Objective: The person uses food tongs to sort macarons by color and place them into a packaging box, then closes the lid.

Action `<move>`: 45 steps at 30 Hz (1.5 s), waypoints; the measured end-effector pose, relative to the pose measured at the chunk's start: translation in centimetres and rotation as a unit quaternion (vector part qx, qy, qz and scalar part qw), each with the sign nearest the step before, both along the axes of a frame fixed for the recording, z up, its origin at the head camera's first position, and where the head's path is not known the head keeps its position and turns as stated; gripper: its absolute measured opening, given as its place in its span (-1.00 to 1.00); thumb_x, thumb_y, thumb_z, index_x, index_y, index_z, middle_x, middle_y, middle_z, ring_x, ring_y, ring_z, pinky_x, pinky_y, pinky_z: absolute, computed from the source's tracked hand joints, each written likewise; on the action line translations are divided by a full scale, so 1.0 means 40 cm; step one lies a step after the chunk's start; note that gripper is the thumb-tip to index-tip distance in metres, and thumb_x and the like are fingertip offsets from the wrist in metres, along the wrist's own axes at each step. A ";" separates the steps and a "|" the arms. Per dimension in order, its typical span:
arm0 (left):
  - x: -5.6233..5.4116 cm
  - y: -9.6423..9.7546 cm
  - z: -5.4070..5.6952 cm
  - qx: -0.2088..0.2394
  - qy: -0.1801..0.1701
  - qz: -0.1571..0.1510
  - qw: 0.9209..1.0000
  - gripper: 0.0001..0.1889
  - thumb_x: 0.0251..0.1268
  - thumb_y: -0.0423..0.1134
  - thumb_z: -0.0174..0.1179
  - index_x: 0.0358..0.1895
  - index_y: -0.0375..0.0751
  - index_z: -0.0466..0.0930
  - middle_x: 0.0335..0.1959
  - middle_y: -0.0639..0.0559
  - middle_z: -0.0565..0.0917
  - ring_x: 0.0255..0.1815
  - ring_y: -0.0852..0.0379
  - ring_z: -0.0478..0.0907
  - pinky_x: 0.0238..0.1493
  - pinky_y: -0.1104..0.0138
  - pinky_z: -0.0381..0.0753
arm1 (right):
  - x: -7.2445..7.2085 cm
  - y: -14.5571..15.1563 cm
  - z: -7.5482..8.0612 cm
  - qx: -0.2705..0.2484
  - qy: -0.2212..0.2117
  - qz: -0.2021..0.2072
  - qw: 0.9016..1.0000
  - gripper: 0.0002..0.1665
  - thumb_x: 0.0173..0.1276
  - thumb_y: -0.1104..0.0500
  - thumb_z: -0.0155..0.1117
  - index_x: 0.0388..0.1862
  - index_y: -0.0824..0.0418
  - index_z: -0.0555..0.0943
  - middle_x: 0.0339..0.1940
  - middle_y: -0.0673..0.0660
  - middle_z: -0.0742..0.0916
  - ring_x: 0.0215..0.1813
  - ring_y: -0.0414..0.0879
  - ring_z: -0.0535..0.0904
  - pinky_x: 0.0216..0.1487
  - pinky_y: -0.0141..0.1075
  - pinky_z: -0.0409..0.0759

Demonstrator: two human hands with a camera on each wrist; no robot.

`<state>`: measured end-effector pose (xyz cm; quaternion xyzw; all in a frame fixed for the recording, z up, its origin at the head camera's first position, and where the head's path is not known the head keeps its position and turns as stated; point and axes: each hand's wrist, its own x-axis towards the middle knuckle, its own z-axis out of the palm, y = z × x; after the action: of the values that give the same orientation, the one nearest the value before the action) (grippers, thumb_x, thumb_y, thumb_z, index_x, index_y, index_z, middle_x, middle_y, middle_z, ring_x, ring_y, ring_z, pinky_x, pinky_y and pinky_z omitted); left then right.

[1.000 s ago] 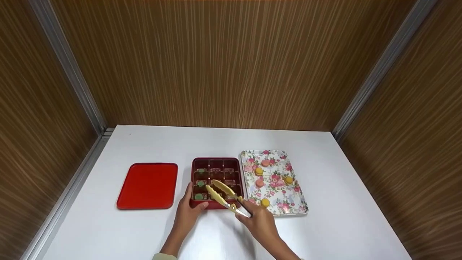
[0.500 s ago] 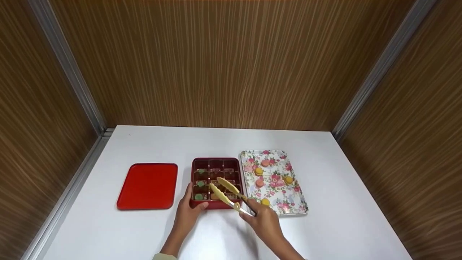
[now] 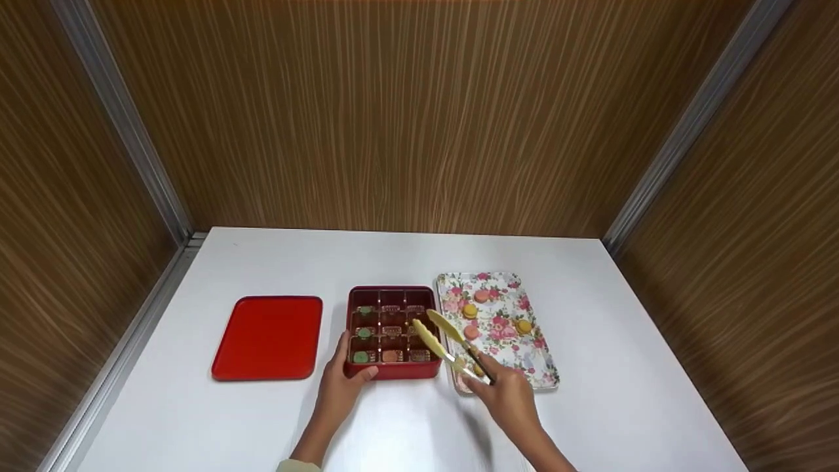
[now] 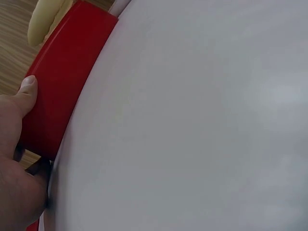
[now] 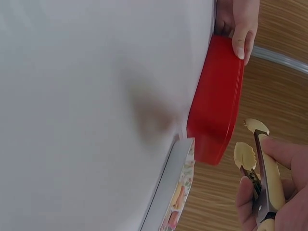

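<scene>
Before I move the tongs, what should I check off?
1. Left hand steadying the red box: ok, gripping its near left corner.
2. Right hand holding the tongs: ok.
3. Tongs unloaded: ok, spread with nothing between.
4. Pink macaron in the box's near row lying flat: cannot tell, too small.
5. Clear view of the nearest yellow macaron on the floral tray: not ok, tongs partly hide it.

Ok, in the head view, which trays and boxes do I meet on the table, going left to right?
Flat red tray or lid → red compartment box → floral tray.
</scene>
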<state>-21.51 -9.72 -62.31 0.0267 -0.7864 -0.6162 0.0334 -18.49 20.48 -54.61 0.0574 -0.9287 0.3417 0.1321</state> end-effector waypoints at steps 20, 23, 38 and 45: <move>0.004 0.001 -0.001 0.002 0.007 -0.003 1.000 0.07 0.21 0.00 0.42 0.66 0.05 -0.12 0.65 -0.15 0.05 0.66 -0.19 -0.07 0.58 -0.13 0.01 | -0.033 0.101 -0.028 0.016 -0.019 -0.062 0.998 -0.33 0.20 0.08 0.55 0.26 0.30 0.62 0.04 0.38 0.75 -0.23 0.04 0.70 -0.28 -0.06 0.59; 0.005 0.002 0.001 0.004 0.011 -0.008 1.000 0.08 0.21 -0.01 0.42 0.66 0.03 -0.14 0.65 -0.15 0.04 0.66 -0.20 -0.08 0.58 -0.15 0.01 | -0.036 0.113 -0.039 0.023 -0.030 -0.070 0.997 -0.33 0.21 0.07 0.53 0.28 0.28 0.61 0.07 0.36 0.75 -0.16 0.09 0.73 -0.23 0.01 0.61; 0.006 0.003 -0.001 0.002 0.011 -0.002 1.000 0.07 0.20 0.03 0.42 0.66 0.06 -0.11 0.64 -0.19 0.07 0.65 -0.23 -0.04 0.57 -0.16 0.04 | -0.046 0.134 -0.073 0.037 -0.062 -0.092 0.993 -0.34 0.18 0.09 0.54 0.27 0.20 0.64 0.00 0.39 0.76 -0.13 0.14 0.73 -0.16 0.10 0.62; 0.003 0.000 -0.001 0.001 0.011 -0.002 1.000 0.07 0.21 0.02 0.42 0.66 0.03 -0.11 0.64 -0.19 0.07 0.65 -0.23 -0.05 0.57 -0.14 0.03 | -0.046 0.137 -0.075 0.035 -0.078 -0.092 0.992 -0.32 0.17 0.06 0.54 0.29 0.17 0.63 0.03 0.39 0.75 -0.16 0.11 0.72 -0.19 0.08 0.60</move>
<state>-21.39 -9.70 -62.35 0.0182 -0.7857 -0.6170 0.0408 -20.31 25.96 -57.61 -0.0508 -0.9488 0.2990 0.0879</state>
